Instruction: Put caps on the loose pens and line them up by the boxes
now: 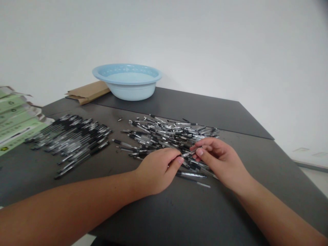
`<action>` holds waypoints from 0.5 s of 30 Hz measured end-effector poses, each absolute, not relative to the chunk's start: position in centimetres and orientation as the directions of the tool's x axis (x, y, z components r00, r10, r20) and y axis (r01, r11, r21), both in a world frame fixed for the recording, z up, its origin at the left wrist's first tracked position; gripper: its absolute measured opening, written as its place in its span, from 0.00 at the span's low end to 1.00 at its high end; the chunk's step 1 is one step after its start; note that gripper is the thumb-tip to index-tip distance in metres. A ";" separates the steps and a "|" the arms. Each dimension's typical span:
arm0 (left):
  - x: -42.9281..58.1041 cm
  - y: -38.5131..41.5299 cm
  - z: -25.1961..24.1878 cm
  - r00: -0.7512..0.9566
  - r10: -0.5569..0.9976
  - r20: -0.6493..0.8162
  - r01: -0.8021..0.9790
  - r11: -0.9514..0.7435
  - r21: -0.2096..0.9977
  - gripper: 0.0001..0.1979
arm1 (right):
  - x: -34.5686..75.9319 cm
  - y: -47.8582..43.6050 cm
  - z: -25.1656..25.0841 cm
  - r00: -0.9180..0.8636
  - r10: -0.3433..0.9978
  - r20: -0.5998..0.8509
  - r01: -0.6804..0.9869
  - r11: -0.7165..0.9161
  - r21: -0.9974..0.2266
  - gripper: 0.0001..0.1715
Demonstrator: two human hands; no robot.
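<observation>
Over the near edge of a loose heap of pens and pen parts [156, 131], my left hand [160, 167] is closed, its thumb and fingers pinching a pen part with a silvery tip [186, 155]. Facing it from the right, my right hand [220, 159] pinches a small piece between thumb and fingers beside that tip. The piece is too small to name. A clear pen with a dark grip [192, 174] and a thin refill [203, 185] lie just in front of the heap.
Many pens [77, 136] lie side by side at the left. Green boxes [15, 118] stand at the far left edge. A light blue basin [132, 90] rests at the back of the dark table [179, 212], beside folded brown cardboard [88, 91], near a white wall.
</observation>
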State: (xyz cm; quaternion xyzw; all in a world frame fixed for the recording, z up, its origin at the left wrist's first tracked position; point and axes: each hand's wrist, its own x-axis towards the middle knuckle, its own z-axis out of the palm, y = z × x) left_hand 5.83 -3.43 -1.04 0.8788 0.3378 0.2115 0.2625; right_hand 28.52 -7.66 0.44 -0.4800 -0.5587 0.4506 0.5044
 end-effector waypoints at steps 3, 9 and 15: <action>5.8 -3.5 -1.0 0.698 0.688 0.200 0.467 -0.648 0.601 0.15 | 28.4 -7.7 0.3 -0.050 0.991 0.121 0.082 0.125 -0.989 0.12; 5.7 -3.7 -0.8 0.728 0.642 0.242 0.405 -0.687 0.603 0.14 | 28.1 -7.8 -0.2 -0.066 0.984 0.168 0.181 0.177 -0.967 0.12; 5.5 -3.8 -1.5 0.734 0.626 0.263 0.328 -0.666 0.670 0.25 | 28.6 -7.7 -0.1 -0.032 0.975 0.222 0.177 0.224 -0.958 0.12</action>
